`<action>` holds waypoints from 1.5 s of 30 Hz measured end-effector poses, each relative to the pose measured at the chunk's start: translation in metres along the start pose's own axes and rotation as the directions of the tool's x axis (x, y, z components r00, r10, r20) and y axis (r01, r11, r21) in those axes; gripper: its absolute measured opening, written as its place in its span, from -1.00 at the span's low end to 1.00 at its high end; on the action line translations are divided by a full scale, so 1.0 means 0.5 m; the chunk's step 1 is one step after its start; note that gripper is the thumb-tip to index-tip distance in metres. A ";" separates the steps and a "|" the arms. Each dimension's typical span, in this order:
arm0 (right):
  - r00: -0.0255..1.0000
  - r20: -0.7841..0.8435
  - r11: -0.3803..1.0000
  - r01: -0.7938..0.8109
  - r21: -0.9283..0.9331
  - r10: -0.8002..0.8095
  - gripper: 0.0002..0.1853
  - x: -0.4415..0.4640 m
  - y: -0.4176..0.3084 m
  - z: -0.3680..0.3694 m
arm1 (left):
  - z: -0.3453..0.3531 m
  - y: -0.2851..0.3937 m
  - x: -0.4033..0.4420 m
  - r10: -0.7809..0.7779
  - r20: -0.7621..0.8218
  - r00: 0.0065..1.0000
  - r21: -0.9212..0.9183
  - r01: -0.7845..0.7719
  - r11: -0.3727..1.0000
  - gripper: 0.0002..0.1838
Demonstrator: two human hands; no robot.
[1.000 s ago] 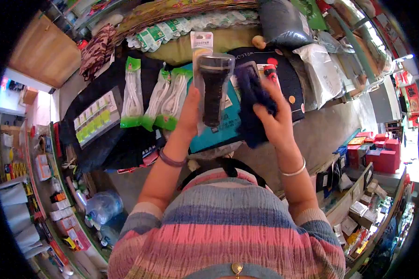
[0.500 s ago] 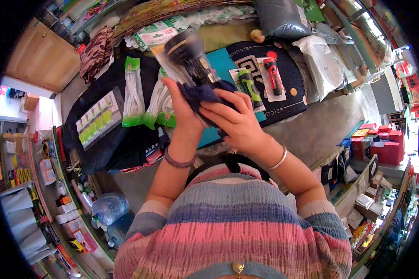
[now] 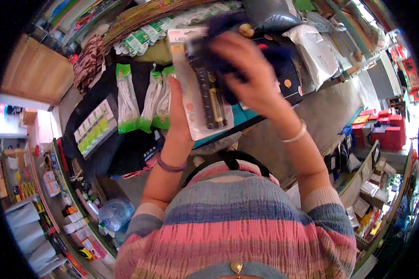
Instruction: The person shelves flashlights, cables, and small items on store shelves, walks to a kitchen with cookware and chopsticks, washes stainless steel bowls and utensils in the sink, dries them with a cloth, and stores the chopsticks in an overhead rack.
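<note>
My left hand (image 3: 180,116) holds a large black flashlight (image 3: 204,88) in its blister pack, upright over the table. The thumb lies along the pack's left edge and the fingers are hidden behind the card. My right hand (image 3: 253,76), smeared by motion, grips a dark navy cloth (image 3: 279,58) that hangs over the pack's upper right and hides the flashlight's head. To the left of the pack lie white cables in green-and-clear bags (image 3: 128,100) and a card of yellow-green items (image 3: 96,128).
A dark mat covers the table under the goods. At the back sit a grey plastic-wrapped bundle (image 3: 272,16), a white plastic bag (image 3: 314,56) and a camouflage cloth (image 3: 89,58). A large water bottle (image 3: 115,214) stands on the floor at left, beside stocked shelves. Red boxes (image 3: 388,135) sit at right.
My right hand has swung up and right with the cloth, off the lower part of the flashlight. The pack now stands more upright, its front exposed, and my left hand has shifted slightly down.
</note>
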State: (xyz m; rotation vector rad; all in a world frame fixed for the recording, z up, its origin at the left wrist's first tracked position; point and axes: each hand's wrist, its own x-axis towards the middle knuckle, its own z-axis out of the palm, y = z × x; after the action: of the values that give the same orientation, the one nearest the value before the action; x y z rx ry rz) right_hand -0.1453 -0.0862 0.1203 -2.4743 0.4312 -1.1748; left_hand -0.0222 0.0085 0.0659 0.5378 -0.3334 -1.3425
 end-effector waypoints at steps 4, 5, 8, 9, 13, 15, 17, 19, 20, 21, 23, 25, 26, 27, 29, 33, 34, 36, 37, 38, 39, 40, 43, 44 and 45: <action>0.988 0.109 0.984 0.095 0.153 -0.113 -0.41 -0.034 -0.015 0.060 | -0.033 0.003 0.016 0.042 0.143 0.989 -0.443 0.026 0.896 -0.25; 0.983 0.137 0.986 0.106 0.128 -0.123 -0.44 -0.056 -0.017 0.067 | -0.047 0.011 0.015 0.029 0.092 0.995 -0.364 0.006 0.932 -0.28; 0.972 0.196 0.991 0.123 0.047 -0.130 -0.54 -0.106 -0.043 0.065 | -0.082 0.010 0.028 0.028 0.133 0.991 -0.288 0.011 0.958 -0.32; 0.972 0.193 0.990 0.139 -0.030 -0.131 -0.56 -0.111 -0.045 0.066 | -0.075 0.007 0.030 -0.009 0.065 0.998 -0.297 0.028 0.955 -0.32; 0.969 0.205 0.941 0.193 -0.277 -0.138 -0.58 -0.151 -0.054 0.077 | -0.085 -0.012 0.065 0.136 0.024 0.990 -0.192 -0.129 0.973 -0.26; 0.972 0.211 0.935 0.168 -0.313 -0.105 -0.57 -0.173 -0.073 0.086 | -0.088 0.001 0.069 0.159 -0.103 0.982 -0.175 -0.175 0.969 -0.25; 0.984 0.160 0.948 0.127 -0.293 -0.083 -0.52 -0.168 -0.052 0.091 | -0.063 0.004 0.060 0.131 -0.139 0.982 -0.217 -0.159 0.963 -0.24; 0.984 0.121 0.962 0.159 -0.224 -0.134 -0.51 -0.166 -0.028 0.083 | -0.064 0.005 0.062 0.096 0.002 0.995 -0.257 -0.092 0.962 -0.22; 0.984 0.096 0.965 0.167 -0.204 -0.150 -0.52 -0.169 -0.014 0.081 | -0.082 -0.001 0.070 0.082 0.032 0.996 -0.325 -0.067 0.944 -0.24; 0.982 0.112 0.967 0.172 -0.189 -0.152 -0.55 -0.169 0.001 0.065 | -0.071 -0.001 0.070 0.095 -0.004 0.995 -0.298 -0.092 0.950 -0.22; 0.981 0.111 0.958 0.182 -0.220 -0.161 -0.57 -0.174 0.045 0.041 | -0.042 -0.006 0.061 0.122 -0.080 0.989 -0.245 -0.138 0.960 -0.19; 0.988 0.152 0.946 0.070 -0.316 -0.022 -0.58 -0.181 0.091 0.022 | -0.044 -0.006 0.050 0.067 0.057 0.996 -0.350 -0.043 0.936 -0.19; 0.972 0.237 0.911 0.091 -0.403 0.007 -0.59 -0.176 0.106 0.010 | -0.032 -0.006 0.045 0.055 0.114 0.992 -0.378 -0.008 0.926 -0.18; 0.963 0.265 0.937 0.052 -0.345 0.044 -0.44 -0.189 0.133 0.012 | -0.022 -0.004 0.044 0.041 0.177 0.983 -0.401 0.034 0.915 -0.18; 0.936 0.283 0.947 -0.122 -0.299 0.210 -0.59 -0.203 0.156 0.004 | -0.010 0.003 0.043 -0.055 0.132 0.990 -0.322 0.095 0.942 -0.13; 0.819 0.019 0.779 -0.553 0.294 0.574 -0.51 -0.211 0.210 -0.018 | -0.013 0.001 0.032 -0.143 0.263 0.954 -0.225 0.204 0.953 -0.03; 0.716 -0.005 0.640 -0.621 0.451 0.698 -0.51 -0.192 0.189 -0.028 | -0.015 -0.002 0.025 -0.163 0.280 0.946 -0.186 0.220 0.958 -0.01; 0.629 -0.027 0.518 -0.614 0.596 0.777 -0.54 -0.151 0.163 -0.062 | -0.021 -0.010 0.020 -0.205 0.344 0.916 -0.103 0.254 0.962 0.03; 0.720 -0.062 0.597 -0.520 0.611 0.691 -0.52 -0.128 0.150 -0.079 | -0.021 -0.012 0.015 -0.227 0.343 0.912 -0.073 0.266 0.961 0.03; 0.797 -0.099 0.663 -0.419 0.621 0.596 -0.51 -0.099 0.128 -0.093 | -0.019 -0.015 0.007 -0.250 0.339 0.907 -0.043 0.280 0.959 0.04; 0.858 -0.136 0.715 -0.313 0.626 0.495 -0.50 -0.068 0.105 -0.107 | -0.020 -0.017 0.003 -0.275 0.334 0.902 -0.013 0.296 0.955 0.04; 0.957 -0.121 0.907 -0.205 0.368 0.265 -0.48 -0.030 0.081 -0.127 | -0.023 -0.018 0.004 -0.303 0.375 0.876 -0.027 0.337 0.941 0.00; 0.950 0.262 0.979 0.191 -0.067 -0.167 -0.45 0.048 0.052 -0.126 | -0.021 -0.024 -0.022 -0.387 0.285 0.877 0.120 0.368 0.922 -0.05; 0.949 0.276 0.978 0.188 -0.093 -0.156 -0.51 0.054 0.065 -0.118 | -0.024 -0.024 -0.015 -0.430 0.338 0.837 0.067 0.434 0.898 -0.10; 0.939 0.320 0.977 0.171 -0.124 -0.124 -0.50 0.051 0.080 -0.117 | -0.026 -0.027 -0.017 -0.429 0.337 0.838 0.048 0.440 0.897 -0.11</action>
State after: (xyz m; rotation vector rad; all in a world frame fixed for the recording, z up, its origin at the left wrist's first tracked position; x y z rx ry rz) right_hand -0.1806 -0.1438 0.1538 -2.8034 0.2549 -0.8049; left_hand -0.0281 0.0173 0.0484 0.3614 -0.4918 -1.8912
